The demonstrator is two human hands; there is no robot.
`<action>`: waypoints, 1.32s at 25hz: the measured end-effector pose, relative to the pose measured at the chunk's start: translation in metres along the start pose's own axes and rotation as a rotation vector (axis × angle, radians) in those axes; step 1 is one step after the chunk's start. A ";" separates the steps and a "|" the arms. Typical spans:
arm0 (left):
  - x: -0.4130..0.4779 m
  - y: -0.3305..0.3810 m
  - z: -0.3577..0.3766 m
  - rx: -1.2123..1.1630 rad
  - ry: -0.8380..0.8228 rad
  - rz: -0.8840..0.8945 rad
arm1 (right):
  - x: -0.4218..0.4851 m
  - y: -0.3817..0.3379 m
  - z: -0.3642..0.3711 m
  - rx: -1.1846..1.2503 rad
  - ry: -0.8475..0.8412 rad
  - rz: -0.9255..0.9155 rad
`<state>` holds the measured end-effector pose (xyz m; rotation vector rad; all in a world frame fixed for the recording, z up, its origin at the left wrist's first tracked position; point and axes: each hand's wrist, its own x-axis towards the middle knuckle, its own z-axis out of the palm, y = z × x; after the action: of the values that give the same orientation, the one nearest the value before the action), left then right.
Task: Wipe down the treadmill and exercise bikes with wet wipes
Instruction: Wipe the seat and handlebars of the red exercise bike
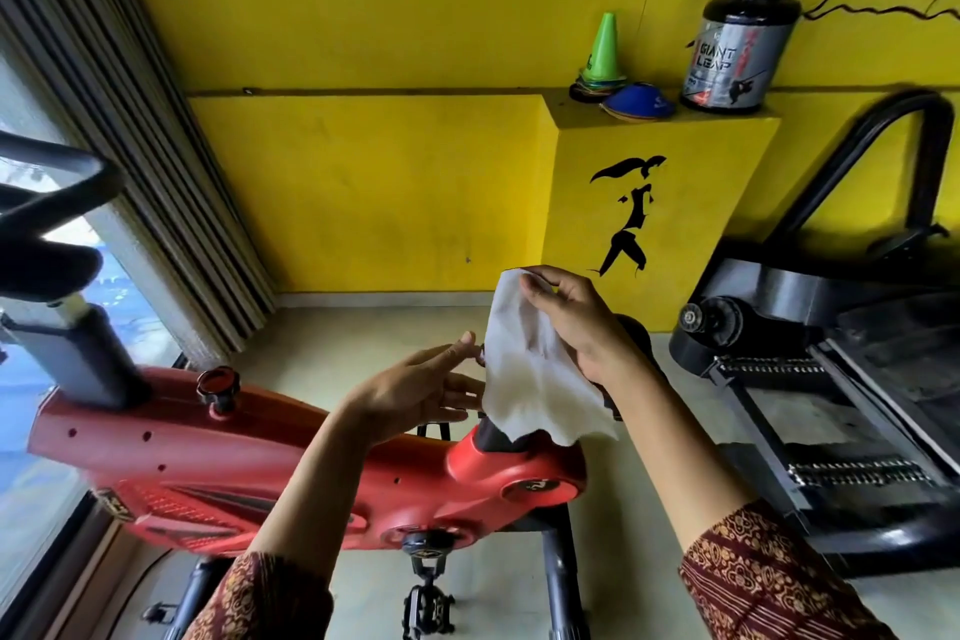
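A white wet wipe (524, 369) hangs unfolded in the air above the red exercise bike (218, 473). My right hand (582, 322) pinches the wipe's top corner between thumb and fingers. My left hand (426, 385) is beside the wipe's left edge with straight fingers, its fingertips at or touching the edge. The bike's red frame runs from lower left to centre, with a red knob (218, 387) on top and a black pedal (428, 603) below. The black treadmill (841, 379) stands at the right. The bike's saddle is mostly hidden behind my right hand and the wipe.
Black handlebars (47, 203) of the bike jut in at the left by a window with grey blinds (156, 203). A yellow ledge (660, 120) holds a green cone (602, 52), flat discs (639, 101) and a large supplement tub (737, 47). Pale floor lies between bike and treadmill.
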<state>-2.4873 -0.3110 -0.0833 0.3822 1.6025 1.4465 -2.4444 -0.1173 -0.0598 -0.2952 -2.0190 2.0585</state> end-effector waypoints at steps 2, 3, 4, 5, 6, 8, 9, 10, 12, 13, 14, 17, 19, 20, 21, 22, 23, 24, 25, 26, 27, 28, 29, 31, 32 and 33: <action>0.002 -0.001 0.008 -0.017 -0.038 -0.018 | -0.002 -0.004 0.000 0.101 0.014 0.049; 0.003 -0.002 0.011 -0.038 -0.046 -0.002 | -0.004 -0.006 0.000 0.137 0.019 0.074; 0.003 -0.002 0.012 -0.068 -0.046 0.031 | -0.005 -0.008 -0.001 0.157 0.023 0.096; 0.004 0.000 0.013 -0.115 -0.035 0.071 | -0.006 -0.008 -0.004 0.167 0.025 0.115; 0.004 0.002 0.014 -0.160 -0.008 0.115 | -0.007 -0.008 -0.006 0.173 0.033 0.128; 0.002 0.008 0.016 -0.247 0.077 0.172 | -0.009 -0.007 -0.012 0.174 0.063 0.144; 0.001 0.010 0.017 -0.263 0.112 0.194 | -0.009 -0.004 -0.015 0.146 0.095 0.149; 0.000 0.013 0.017 -0.251 0.137 0.215 | -0.008 0.000 -0.017 0.106 0.129 0.163; -0.003 0.018 0.017 -0.216 0.189 0.228 | -0.008 0.010 -0.021 0.031 0.177 0.247; -0.004 0.020 0.017 -0.215 0.211 0.225 | -0.010 0.015 -0.023 0.019 0.157 0.336; -0.005 0.021 0.017 -0.222 0.230 0.225 | -0.013 0.019 -0.025 0.039 0.099 0.445; -0.009 0.025 0.019 -0.237 0.301 0.229 | -0.028 0.023 -0.027 0.147 -0.156 0.630; -0.010 0.026 0.021 -0.246 0.357 0.214 | -0.036 0.024 -0.030 0.160 -0.292 0.581; -0.010 0.027 0.022 -0.261 0.389 0.202 | -0.038 0.024 -0.030 0.174 -0.336 0.555; -0.011 0.027 0.022 -0.276 0.420 0.193 | -0.038 0.025 -0.029 0.210 -0.358 0.541; -0.011 0.027 0.021 -0.287 0.443 0.188 | -0.038 0.025 -0.028 0.258 -0.354 0.526; -0.011 0.027 0.020 -0.289 0.455 0.181 | -0.036 0.027 -0.026 0.303 -0.320 0.502; -0.013 0.027 0.019 -0.291 0.457 0.178 | -0.033 0.027 -0.025 0.330 -0.262 0.469; -0.014 0.027 0.019 -0.295 0.453 0.178 | -0.030 0.028 -0.024 0.344 -0.192 0.429; -0.015 0.027 0.018 -0.291 0.454 0.179 | -0.028 0.028 -0.024 0.364 -0.122 0.396; -0.015 0.027 0.018 -0.269 0.476 0.176 | -0.025 0.028 -0.026 0.395 -0.072 0.372; -0.015 0.026 0.018 -0.241 0.509 0.174 | -0.024 0.028 -0.027 0.413 -0.045 0.352; -0.015 0.026 0.018 -0.217 0.546 0.169 | -0.023 0.027 -0.028 0.405 -0.039 0.333; -0.014 0.026 0.021 -0.198 0.608 0.162 | -0.024 0.024 -0.028 0.328 -0.079 0.296; -0.013 0.026 0.022 -0.173 0.639 0.163 | -0.026 0.022 -0.027 0.272 -0.111 0.274; -0.013 0.025 0.023 -0.125 0.671 0.162 | -0.027 0.022 -0.027 0.190 -0.133 0.253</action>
<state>-2.4711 -0.2999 -0.0530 -0.0668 2.0149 1.9178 -2.4109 -0.1006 -0.0827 -0.4056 -1.9231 2.4645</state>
